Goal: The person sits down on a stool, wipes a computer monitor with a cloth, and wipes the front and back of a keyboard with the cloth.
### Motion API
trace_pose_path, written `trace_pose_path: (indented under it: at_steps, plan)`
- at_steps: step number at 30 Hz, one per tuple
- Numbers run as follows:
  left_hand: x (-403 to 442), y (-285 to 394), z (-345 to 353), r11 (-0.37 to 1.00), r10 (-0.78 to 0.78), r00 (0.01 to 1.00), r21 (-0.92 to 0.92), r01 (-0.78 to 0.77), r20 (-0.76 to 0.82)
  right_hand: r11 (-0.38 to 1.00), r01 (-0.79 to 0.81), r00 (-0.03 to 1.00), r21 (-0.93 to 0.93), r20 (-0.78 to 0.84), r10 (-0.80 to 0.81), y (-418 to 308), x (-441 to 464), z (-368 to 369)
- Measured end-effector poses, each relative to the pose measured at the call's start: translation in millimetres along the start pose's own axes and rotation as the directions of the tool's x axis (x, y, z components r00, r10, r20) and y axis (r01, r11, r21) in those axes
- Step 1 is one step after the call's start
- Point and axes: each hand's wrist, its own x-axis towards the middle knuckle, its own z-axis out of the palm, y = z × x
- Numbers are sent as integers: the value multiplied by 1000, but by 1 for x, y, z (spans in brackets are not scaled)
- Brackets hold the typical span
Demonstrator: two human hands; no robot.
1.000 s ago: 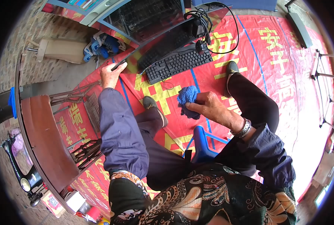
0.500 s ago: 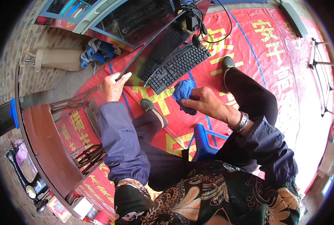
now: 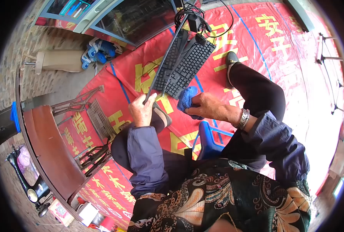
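- Left hand [image 3: 141, 112] is sitting lower and further to the right than in the earlier frames, and the dark panel [image 3: 156, 80] in its grasp is swinging round with it, now showing its face as a narrow slant; the right hand [image 3: 210, 107] is staying at nearly the same place, a little lower than before.
- The left fingers are closing around the near end of the panel's thin edge, pinching it with no gap showing; the panel is rising away from that hand toward the upper middle of the view, its glossy face reflecting keys.
- The right fingers are bunching around a blue cloth [image 3: 187, 98], gripping it closely; the cloth is bulging out on the side toward the panel; a metal watch [image 3: 244, 118] is circling that wrist.
- A black keyboard [image 3: 194, 63] is lying aslant just to the right of the panel; its near end is coming close to the cloth, though whether they are touching I cannot tell; a bundle of black cables [image 3: 191, 16] is gathering at the far end of both.
- A red sheet [image 3: 102, 77] with yellow characters is covering the floor beneath; a blue stool [image 3: 211, 145] is standing on it, below the right hand.
- Further left, a brown board [image 3: 54, 154] is leaning beside folding metal frames; a black sewing machine [image 3: 24, 179] is standing beyond it; blue-and-white skates [image 3: 98, 53] are resting near the brick wall [image 3: 13, 75].
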Motion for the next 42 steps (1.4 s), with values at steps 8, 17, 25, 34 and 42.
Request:
trace_pose_path:
  at_steps: [8, 17, 25, 34, 42]
  plan:
    - [10, -13, -4, 998, -49, 998, 45, 48, 37, 998, 0, 999, 67, 42, -3, 4, -12, 6]
    - [52, -2, 11, 967, 31, 962, 235, -97, 271, 968, 204, 948, 146, -277, -158, 7, 24, -33]
    - [104, 15, 55, 974, 220, 920, -127, -188, 325, 979, 185, 909, 85, -393, -138, 3, 98, -55]
    - [99, 38, 54, 992, 107, 950, -100, -81, 293, 982, 186, 785, -29, -597, -166, -12, 125, -76]
    - [96, 30, 57, 996, 58, 949, -88, -32, 308, 977, 156, 696, 144, -718, -5, 14, 159, -121]
